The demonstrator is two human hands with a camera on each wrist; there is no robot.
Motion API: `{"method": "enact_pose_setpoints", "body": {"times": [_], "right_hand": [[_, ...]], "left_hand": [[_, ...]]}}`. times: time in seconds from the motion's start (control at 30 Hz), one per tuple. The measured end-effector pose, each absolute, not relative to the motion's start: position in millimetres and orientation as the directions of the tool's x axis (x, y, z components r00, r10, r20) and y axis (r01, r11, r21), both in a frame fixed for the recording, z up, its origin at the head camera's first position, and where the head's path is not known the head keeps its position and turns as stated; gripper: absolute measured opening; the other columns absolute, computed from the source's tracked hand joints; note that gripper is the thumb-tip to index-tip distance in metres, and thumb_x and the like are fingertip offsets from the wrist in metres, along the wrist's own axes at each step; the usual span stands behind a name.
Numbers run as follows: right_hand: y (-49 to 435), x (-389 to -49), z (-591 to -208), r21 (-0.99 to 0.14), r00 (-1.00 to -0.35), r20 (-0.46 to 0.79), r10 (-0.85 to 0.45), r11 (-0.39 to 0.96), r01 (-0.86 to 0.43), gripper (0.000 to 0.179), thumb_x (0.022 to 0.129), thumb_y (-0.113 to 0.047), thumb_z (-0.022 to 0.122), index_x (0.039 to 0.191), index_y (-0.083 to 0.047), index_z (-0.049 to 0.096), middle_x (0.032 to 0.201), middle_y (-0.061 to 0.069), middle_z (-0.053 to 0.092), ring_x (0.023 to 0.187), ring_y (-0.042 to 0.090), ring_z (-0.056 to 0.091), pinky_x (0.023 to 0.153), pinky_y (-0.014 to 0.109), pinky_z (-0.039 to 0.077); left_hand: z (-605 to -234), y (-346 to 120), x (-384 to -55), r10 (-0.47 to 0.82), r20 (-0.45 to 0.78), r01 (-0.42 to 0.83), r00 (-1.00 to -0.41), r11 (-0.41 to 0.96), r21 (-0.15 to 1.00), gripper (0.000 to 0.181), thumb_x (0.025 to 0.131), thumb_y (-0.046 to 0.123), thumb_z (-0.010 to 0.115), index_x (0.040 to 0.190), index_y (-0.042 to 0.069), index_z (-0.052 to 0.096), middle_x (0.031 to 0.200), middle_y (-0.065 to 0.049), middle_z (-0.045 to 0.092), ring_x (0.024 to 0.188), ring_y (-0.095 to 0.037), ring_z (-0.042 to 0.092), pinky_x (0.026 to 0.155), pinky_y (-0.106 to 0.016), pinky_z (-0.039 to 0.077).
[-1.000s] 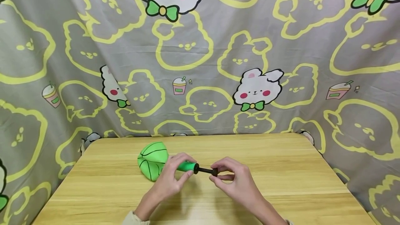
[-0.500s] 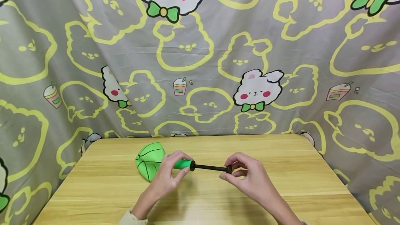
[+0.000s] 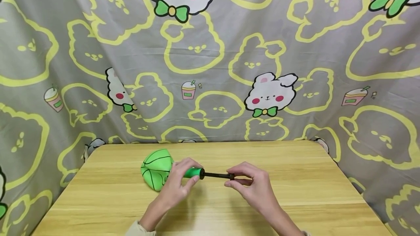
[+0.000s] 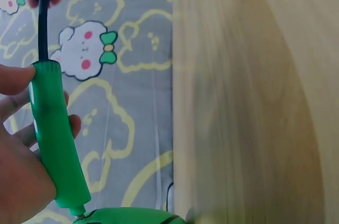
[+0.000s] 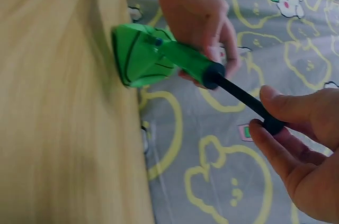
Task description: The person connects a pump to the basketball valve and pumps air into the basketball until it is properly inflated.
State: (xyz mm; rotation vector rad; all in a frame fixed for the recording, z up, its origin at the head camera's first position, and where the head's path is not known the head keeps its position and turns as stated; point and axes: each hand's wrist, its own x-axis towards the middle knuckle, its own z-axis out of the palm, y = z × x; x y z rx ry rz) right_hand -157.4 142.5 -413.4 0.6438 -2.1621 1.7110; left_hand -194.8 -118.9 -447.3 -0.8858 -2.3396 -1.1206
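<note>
My left hand (image 3: 178, 185) grips the green barrel of a small hand pump (image 4: 57, 134), its thumb near the barrel's black end cap. The black plunger rod (image 3: 216, 175) sticks partway out toward the right. At its outer end, my right hand (image 3: 254, 187) pinches the dark knob (image 5: 274, 124) between thumb and fingers. A green ball with black lines (image 3: 156, 166), caved in and limp, sits at the pump's other end. In the left wrist view the barrel's narrow tip meets the ball's surface; my left hand hides that joint in the head view.
The wooden table (image 3: 295, 192) lies under both hands. Behind it and along its sides hangs a grey cloth (image 3: 210, 61) printed with yellow outlines and white cartoon animals.
My right hand first draws the plunger out to the right, then brings it partway back left toward the barrel. The left hand, barrel and ball have shifted slightly left.
</note>
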Motion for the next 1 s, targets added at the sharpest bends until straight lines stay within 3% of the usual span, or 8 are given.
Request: {"method": "enact_pose_setpoints", "body": {"times": [0.33, 0.6, 0.77, 1.0], "right_hand": [[120, -162, -438, -0.827, -0.835, 0.535, -0.126, 0.122, -0.548, 0.032, 0.074, 0.007, 0.086, 0.1, -0.01, 0.078, 0.094, 0.008, 0.073, 0.088, 0.025, 0.074, 0.07, 0.032, 0.06], [106, -161, -455, -0.77, -0.773, 0.623, -0.122, 0.08, -0.633, 0.028, 0.077, 0.002, 0.084, 0.104, 0.0, 0.077, 0.096, 0.01, 0.074, 0.09, 0.028, 0.074, 0.071, 0.033, 0.059], [109, -162, -452, -0.825, -0.824, 0.541, -0.168, 0.083, -0.559, 0.026, 0.079, 0.001, 0.084, 0.104, 0.002, 0.075, 0.098, 0.009, 0.072, 0.093, 0.026, 0.073, 0.073, 0.032, 0.059], [120, -162, -435, -0.86, -0.866, 0.444, -0.231, 0.159, -0.484, 0.026, 0.078, 0.002, 0.085, 0.102, -0.005, 0.077, 0.099, 0.003, 0.071, 0.094, 0.021, 0.072, 0.075, 0.031, 0.059]], "left_hand": [[-448, -109, -189, 0.394, 0.56, 0.68, -0.729, 0.515, 0.522, 0.023, 0.089, 0.014, 0.072, 0.111, 0.019, 0.068, 0.111, 0.009, 0.067, 0.109, -0.013, 0.062, 0.097, -0.05, 0.036], [-452, -99, -186, 0.416, 0.55, 0.687, -0.724, 0.512, 0.516, 0.025, 0.086, 0.011, 0.074, 0.108, 0.019, 0.068, 0.109, 0.01, 0.065, 0.105, -0.01, 0.061, 0.096, -0.049, 0.035], [-454, -99, -185, 0.423, 0.554, 0.693, -0.717, 0.517, 0.503, 0.025, 0.086, 0.012, 0.074, 0.109, 0.021, 0.067, 0.108, 0.013, 0.064, 0.104, -0.008, 0.061, 0.093, -0.047, 0.035], [-455, -103, -189, 0.423, 0.563, 0.701, -0.71, 0.508, 0.501, 0.023, 0.09, 0.016, 0.071, 0.111, 0.023, 0.065, 0.109, 0.015, 0.063, 0.104, -0.006, 0.06, 0.093, -0.047, 0.036]]}}
